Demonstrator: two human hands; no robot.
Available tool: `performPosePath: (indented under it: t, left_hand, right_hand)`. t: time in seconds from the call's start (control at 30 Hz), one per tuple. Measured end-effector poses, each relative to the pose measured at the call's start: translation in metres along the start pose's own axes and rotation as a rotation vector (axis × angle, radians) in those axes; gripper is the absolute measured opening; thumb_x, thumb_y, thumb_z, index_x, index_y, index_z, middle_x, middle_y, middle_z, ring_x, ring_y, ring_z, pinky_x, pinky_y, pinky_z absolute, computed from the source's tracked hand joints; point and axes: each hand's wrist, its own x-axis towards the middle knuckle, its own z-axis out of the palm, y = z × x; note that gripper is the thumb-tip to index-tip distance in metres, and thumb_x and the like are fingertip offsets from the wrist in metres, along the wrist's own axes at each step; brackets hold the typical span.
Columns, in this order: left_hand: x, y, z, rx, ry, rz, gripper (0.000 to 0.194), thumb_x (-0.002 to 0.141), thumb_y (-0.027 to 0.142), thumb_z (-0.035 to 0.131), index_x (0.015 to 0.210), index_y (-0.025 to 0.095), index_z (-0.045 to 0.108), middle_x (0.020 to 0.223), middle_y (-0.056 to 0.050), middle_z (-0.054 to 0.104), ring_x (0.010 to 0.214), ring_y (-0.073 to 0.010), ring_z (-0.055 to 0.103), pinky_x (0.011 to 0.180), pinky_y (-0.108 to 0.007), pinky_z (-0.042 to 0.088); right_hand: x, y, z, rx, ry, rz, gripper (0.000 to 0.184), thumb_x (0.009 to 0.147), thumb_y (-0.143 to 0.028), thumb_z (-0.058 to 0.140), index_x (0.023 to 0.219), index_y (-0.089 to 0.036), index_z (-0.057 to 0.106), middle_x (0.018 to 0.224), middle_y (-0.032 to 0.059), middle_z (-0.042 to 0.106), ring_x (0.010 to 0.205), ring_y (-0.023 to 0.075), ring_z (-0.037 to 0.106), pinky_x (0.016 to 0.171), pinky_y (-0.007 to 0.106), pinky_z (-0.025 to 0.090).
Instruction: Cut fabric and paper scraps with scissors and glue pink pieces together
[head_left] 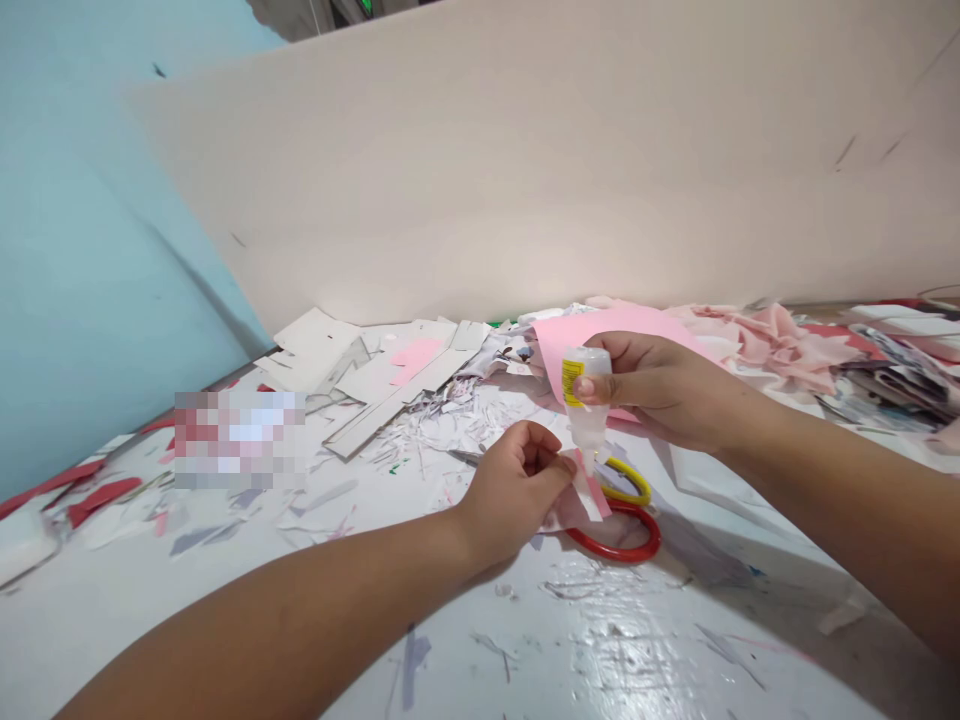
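My right hand (652,390) grips a small translucent glue bottle (589,415) with a yellow label, tipped with its nozzle down. Pinched between the thumb and fingers of my left hand (521,485) is a small pink and white paper strip (590,490). The bottle's nozzle is at the strip; whether it touches, I cannot tell. Just beneath lie scissors (622,540) with one red and one yellow handle loop, their blades mostly hidden by my left hand.
White card pieces (315,345) and shredded paper (420,425) lie at the back left. A pink sheet (555,345) stands behind my right hand, with crumpled pink paper (787,345) to its right. A pale board (525,170) rises behind the white table (465,640).
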Motion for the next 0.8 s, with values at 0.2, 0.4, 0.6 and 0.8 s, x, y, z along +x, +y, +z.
performPosePath:
  t: [0.2,0.4,0.6,0.8]
  left_hand:
    - [0.0007,-0.0012,-0.0007,-0.009,-0.006,0.006,0.016,0.074,0.028,0.058,0.077,0.020,0.046,0.059,0.006,0.045,0.044,-0.0035,0.039,0.042,-0.017,0.033]
    - [0.0001,-0.0003,0.0004,-0.012,-0.012,0.017,0.016,0.074,0.029,0.059,0.077,0.020,0.046,0.060,0.006,0.045,0.044,-0.0031,0.038,0.043,-0.017,0.032]
    - [-0.0007,0.0001,0.0001,-0.008,-0.007,0.007,0.017,0.074,0.029,0.058,0.076,0.020,0.045,0.058,0.007,0.044,0.043,-0.0032,0.036,0.041,-0.017,0.031]
    - [-0.0014,-0.0004,0.0004,0.007,-0.001,0.009,0.017,0.074,0.030,0.058,0.077,0.020,0.046,0.061,0.005,0.045,0.049,-0.0047,0.039,0.045,-0.017,0.033]
  right_hand:
    - [-0.0011,0.0001,0.0008,-0.003,0.011,-0.005,0.027,0.061,-0.032,0.074,0.065,-0.018,0.051,0.059,-0.0036,0.047,0.056,0.0103,0.044,0.050,0.024,0.028]
    - [-0.0017,-0.0010,0.0004,0.000,-0.009,-0.010,0.023,0.066,-0.028,0.071,0.066,-0.017,0.051,0.059,-0.0041,0.047,0.056,0.0098,0.042,0.051,0.025,0.027]
    - [-0.0022,-0.0003,0.0006,0.006,-0.006,-0.016,0.022,0.065,-0.027,0.071,0.064,-0.018,0.052,0.057,-0.0042,0.046,0.053,0.0093,0.040,0.049,0.025,0.026]
    - [-0.0037,-0.0033,0.0010,0.060,0.005,-0.009,0.024,0.064,-0.027,0.073,0.059,-0.020,0.050,0.055,-0.0037,0.045,0.051,0.0096,0.039,0.046,0.025,0.027]
